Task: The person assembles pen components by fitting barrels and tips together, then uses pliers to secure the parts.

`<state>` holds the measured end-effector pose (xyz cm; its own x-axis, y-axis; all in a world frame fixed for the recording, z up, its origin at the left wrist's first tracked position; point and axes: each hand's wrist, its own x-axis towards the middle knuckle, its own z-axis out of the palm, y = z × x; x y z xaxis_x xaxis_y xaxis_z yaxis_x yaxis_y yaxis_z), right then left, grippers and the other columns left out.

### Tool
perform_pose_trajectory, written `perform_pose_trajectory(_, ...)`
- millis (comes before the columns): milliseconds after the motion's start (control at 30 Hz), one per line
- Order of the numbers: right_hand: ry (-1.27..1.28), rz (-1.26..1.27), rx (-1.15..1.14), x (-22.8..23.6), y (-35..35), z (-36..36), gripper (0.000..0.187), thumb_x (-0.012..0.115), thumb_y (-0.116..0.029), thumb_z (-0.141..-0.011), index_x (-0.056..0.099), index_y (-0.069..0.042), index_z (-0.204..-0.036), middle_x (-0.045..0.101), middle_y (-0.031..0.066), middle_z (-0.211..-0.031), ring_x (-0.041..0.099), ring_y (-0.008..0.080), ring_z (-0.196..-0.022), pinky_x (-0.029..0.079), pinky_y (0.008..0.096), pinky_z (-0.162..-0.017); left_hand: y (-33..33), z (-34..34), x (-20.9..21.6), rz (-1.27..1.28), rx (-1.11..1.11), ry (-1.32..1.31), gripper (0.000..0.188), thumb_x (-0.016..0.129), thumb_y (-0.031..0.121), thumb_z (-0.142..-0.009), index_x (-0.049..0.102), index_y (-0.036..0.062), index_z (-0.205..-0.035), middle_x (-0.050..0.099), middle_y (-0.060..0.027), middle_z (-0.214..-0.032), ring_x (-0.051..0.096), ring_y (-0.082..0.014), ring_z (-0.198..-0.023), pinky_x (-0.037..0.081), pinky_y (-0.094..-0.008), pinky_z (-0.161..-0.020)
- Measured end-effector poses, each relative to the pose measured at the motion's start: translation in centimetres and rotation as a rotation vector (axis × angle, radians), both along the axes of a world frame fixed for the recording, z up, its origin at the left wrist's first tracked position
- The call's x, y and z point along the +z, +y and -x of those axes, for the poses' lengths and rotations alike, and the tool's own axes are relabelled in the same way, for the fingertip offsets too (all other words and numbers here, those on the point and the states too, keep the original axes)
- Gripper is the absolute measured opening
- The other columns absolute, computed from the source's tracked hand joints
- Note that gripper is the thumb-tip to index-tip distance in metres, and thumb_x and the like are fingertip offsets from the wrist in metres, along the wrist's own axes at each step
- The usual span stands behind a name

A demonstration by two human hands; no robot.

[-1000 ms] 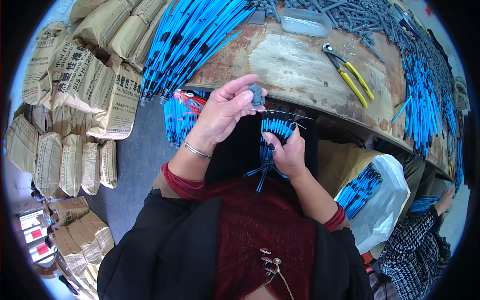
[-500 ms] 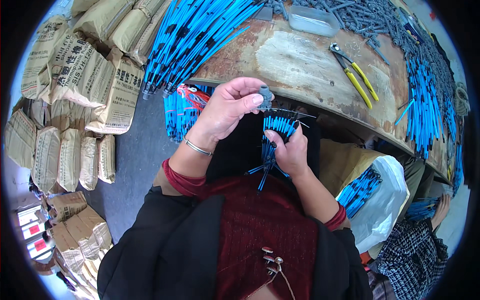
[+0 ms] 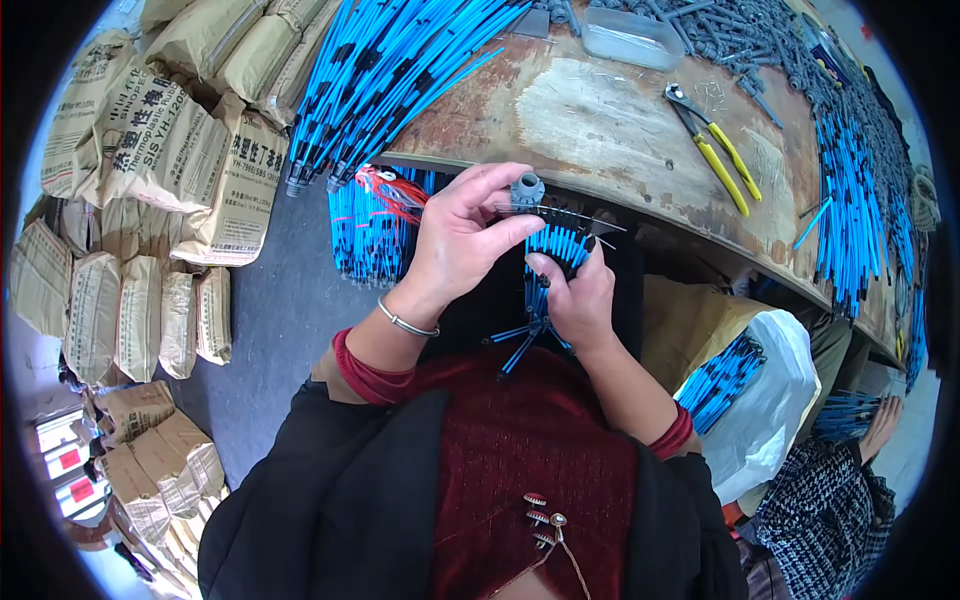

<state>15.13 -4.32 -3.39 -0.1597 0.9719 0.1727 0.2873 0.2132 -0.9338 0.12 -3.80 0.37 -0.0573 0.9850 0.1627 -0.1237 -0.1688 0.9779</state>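
Note:
My left hand (image 3: 462, 228) is closed at the grey hollow fitting (image 3: 527, 190), its fingers behind and its thumb just below the fitting. Thin metal rods (image 3: 580, 215) stick out sideways under the fitting, across the top of a bundle of blue sticks with black parts (image 3: 555, 243). My right hand (image 3: 583, 300) grips that bundle from the right, thumb pressed on its front. Lower ends of the sticks (image 3: 518, 350) splay out toward my lap. How fitting, rods and sticks join is partly hidden by my fingers.
On the wooden table (image 3: 590, 115) lie yellow-handled pliers (image 3: 718, 155), a clear plastic tray (image 3: 630, 40), grey parts (image 3: 725, 35) and blue sticks (image 3: 400, 75). A white sack (image 3: 775, 410) of sticks stands right, near another person's hand (image 3: 882, 425). Paper sacks (image 3: 170, 150) are stacked left.
My left thumb has slid from the side of the fitting to below it, and the fitting's open top now tilts toward me. My right hand keeps its grip on the bundle.

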Motion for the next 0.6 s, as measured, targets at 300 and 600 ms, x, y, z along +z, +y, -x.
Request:
perform_pose_trajectory(300,0.011,0.112,0.04,0.7,-0.2,-0.3,0.03,0.067,-0.016,-0.079,0.052,-0.001,-0.1,0.065,0.0123,-0.079,0.065,0.0242,-0.071,0.049,0.0322,-0.064,-0.2,-0.2,0.5,-0.012,0.075,0.195,0.046,0.065,-0.009,-0.074,0.051,-0.0004,-0.117,0.06,-0.0082,-0.103,0.058,-0.0131,-0.093,0.049,-0.025,-0.078)
perform_pose_trajectory(600,-0.04,0.056,0.193,0.3,1.3,-1.0,0.028,0.063,-0.017,-0.082,0.05,-0.001,-0.101,0.063,0.015,-0.077,0.064,0.0309,-0.07,0.049,0.0358,-0.062,-0.4,0.9,1.0,0.092,-0.027,-0.142,0.035,0.067,-0.008,-0.072,0.055,-0.0012,-0.104,0.062,-0.0063,-0.093,0.059,-0.0102,-0.083,0.05,-0.0239,-0.075)
